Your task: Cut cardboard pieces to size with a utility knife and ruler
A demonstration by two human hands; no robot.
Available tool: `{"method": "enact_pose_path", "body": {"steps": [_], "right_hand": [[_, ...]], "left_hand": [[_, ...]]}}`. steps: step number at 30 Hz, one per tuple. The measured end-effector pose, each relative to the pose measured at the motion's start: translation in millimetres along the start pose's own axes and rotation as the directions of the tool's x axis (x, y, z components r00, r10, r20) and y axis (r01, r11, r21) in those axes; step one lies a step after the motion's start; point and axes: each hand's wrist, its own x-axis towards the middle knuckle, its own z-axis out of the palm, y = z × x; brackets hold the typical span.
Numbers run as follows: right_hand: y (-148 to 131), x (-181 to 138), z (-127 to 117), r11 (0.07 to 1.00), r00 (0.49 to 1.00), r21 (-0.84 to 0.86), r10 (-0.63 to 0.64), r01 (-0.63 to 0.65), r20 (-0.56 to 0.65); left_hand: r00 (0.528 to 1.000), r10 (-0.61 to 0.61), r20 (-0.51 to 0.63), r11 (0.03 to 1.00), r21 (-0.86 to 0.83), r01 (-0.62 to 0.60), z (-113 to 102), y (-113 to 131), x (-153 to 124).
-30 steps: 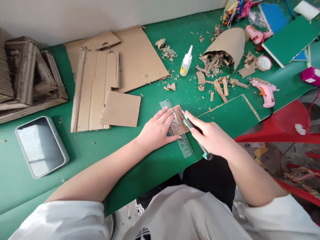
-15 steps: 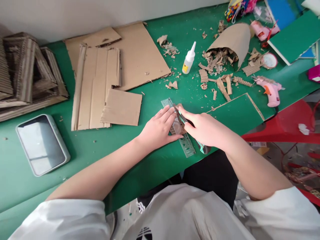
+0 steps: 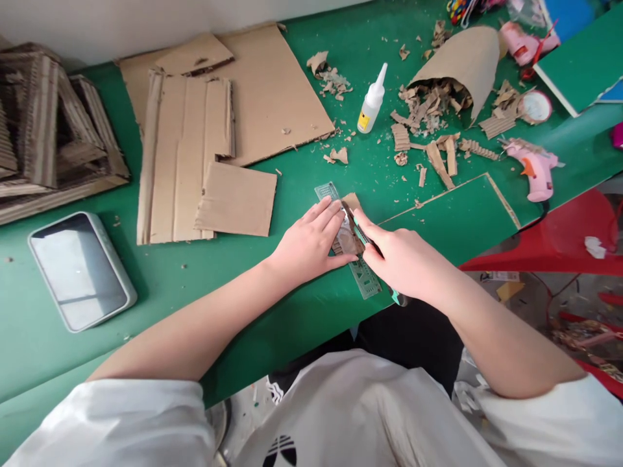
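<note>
My left hand [image 3: 311, 239] lies with fingers stretched out and thumb spread, pressing a clear stencil ruler [image 3: 366, 280] against the green table. Under the ruler is a small piece of corrugated cardboard [image 3: 351, 200], partly covered by my hands. My right hand [image 3: 402, 256] is closed around a teal and black utility knife [image 3: 399, 297], index finger stretched along its top. The knife's front end rests along the ruler's right edge, beside my left fingertips; the blade itself is too small to make out.
Cardboard sheets [image 3: 287, 97] lie at the back left, near a stack of cardboard frames [image 3: 46, 130]. A phone [image 3: 82, 269] lies at the left. A glue bottle [image 3: 371, 107], cardboard scraps [image 3: 428, 107] and a pink glue gun [image 3: 535, 168] are beyond my hands. A red stool [image 3: 574, 227] stands right.
My right hand and the knife have shifted slightly down and to the right along the ruler's edge. My left hand holds its place on the ruler. The whole view has tilted a little.
</note>
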Motion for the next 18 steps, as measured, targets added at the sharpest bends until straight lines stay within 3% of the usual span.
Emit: {"method": "enact_pose_path", "body": {"steps": [18], "right_hand": [[7,-43,31,0.998,1.000,-0.056,-0.031,0.031,-0.001]], "left_hand": [[1.000,0.003,-0.013,1.000,0.002,-0.003,-1,0,0]]}}
